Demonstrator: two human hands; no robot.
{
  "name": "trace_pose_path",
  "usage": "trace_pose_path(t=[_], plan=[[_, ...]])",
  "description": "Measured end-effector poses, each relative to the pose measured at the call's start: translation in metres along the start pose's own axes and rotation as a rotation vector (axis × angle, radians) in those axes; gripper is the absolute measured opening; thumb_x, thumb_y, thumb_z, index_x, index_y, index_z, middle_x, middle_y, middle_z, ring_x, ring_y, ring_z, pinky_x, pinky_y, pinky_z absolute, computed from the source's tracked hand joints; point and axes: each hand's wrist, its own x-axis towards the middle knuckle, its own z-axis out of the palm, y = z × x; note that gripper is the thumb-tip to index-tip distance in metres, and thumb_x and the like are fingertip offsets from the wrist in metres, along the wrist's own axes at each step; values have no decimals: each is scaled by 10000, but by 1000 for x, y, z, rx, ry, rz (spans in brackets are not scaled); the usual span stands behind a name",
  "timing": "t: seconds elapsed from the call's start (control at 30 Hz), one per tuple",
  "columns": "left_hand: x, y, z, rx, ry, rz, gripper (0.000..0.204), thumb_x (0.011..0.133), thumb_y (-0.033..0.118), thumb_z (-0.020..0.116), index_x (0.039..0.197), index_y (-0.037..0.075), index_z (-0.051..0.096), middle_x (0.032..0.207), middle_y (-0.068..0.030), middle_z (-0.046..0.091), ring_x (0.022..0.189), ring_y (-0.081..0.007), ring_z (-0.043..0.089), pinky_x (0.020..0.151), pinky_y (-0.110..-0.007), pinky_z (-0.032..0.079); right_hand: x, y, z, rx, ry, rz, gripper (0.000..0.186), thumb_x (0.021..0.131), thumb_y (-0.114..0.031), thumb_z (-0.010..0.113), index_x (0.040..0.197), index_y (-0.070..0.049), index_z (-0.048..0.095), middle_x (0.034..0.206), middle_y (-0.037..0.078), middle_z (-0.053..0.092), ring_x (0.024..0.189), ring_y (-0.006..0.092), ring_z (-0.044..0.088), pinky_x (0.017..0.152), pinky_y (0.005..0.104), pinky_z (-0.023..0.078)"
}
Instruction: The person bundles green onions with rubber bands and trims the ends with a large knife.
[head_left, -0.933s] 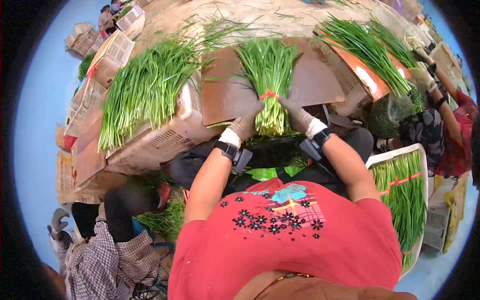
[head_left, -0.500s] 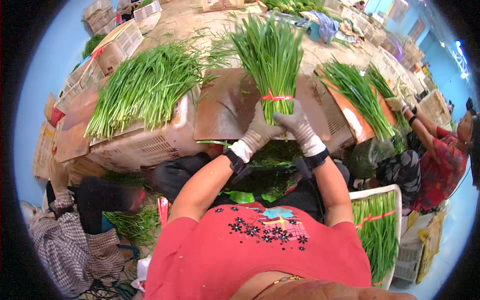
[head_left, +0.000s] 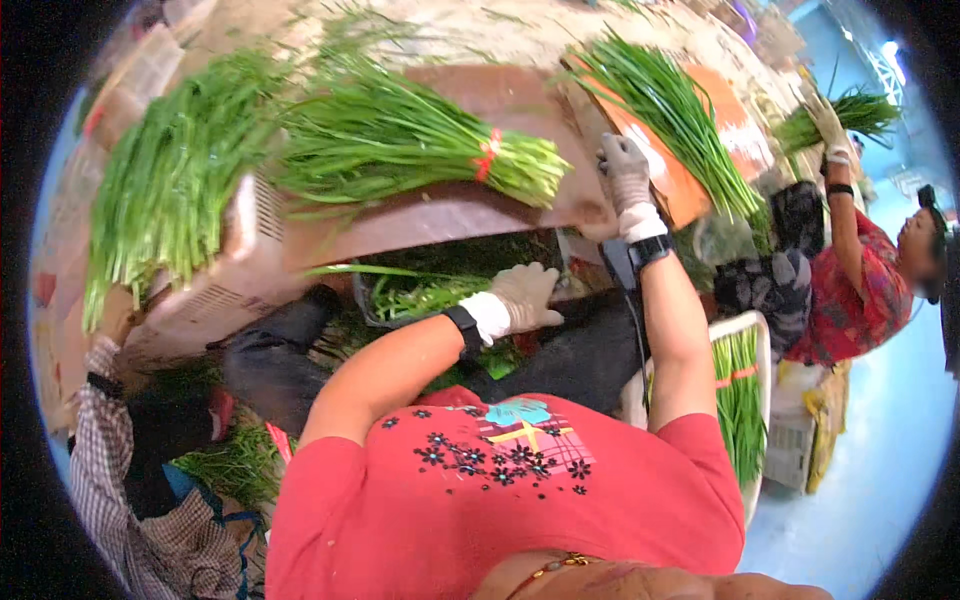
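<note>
A bunch of garlic chives (head_left: 400, 140), tied with a red band (head_left: 487, 155), lies on its side on the brown board (head_left: 400, 222) in front of me, cut ends to the right. My left hand (head_left: 530, 297), in a pale glove, is held low before the board with its fingers apart and nothing in it. Beside the board's right end is my gloved right hand (head_left: 625, 170), its fingers loosely bent and thumb apart. It is close to the orange board (head_left: 645, 165), on which loose chives (head_left: 680, 120) lie. Neither hand touches the tied bunch.
A pile of loose chives (head_left: 180, 160) covers a crate (head_left: 225, 270) at the left, where a person's hand (head_left: 118, 315) touches the stalks. Below the board sits a dark bin (head_left: 375, 300) with green scraps. A white crate (head_left: 762, 400) holds banded chives. At the right, another person (head_left: 850, 270) handles chives.
The tied bunch, upright in both my hands before, now lies on the board. My hands have let go and moved apart, the right one rightward, the left one down. The view has turned somewhat.
</note>
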Motion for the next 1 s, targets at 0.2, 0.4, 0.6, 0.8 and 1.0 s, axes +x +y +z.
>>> trace_pose_path(t=[0.2,0.4,0.6,0.8,1.0], plan=[[17,-15,20,-24,-86,8,197,862,186,601,975,37,663,965,-203,683,924,-394,674,810,-475,552,-29,53,-40,-246,-993,264,235,894,-336,640,901,-102,657,801,38,668,656,178,578,633,352,515],[17,-18,20,-48,-70,18,149,867,150,581,939,34,639,971,-212,657,909,-392,663,781,-472,548,-31,36,-57,194,-1064,662,327,890,-365,646,1021,-65,665,855,82,692,765,233,687,690,355,570],[17,-16,13,-65,-83,27,141,873,150,557,935,37,615,924,-202,638,871,-394,652,742,-479,544,-90,165,-71,-550,-1439,-180,326,932,-283,546,1141,-62,659,986,119,711,860,251,697,765,400,564],[19,-14,8,-65,-125,17,126,851,139,583,920,40,617,902,-187,644,849,-372,662,720,-464,553,-134,296,-6,-794,-882,601,379,881,-300,603,1203,-114,677,1233,135,663,1115,321,643,958,439,502],[21,-18,12,-95,-59,6,108,823,126,580,848,37,636,855,-180,649,786,-372,672,679,-463,558,-139,288,12,-762,-510,327,360,918,-326,554,1185,-112,669,1216,196,650,1108,365,632,919,435,509]])
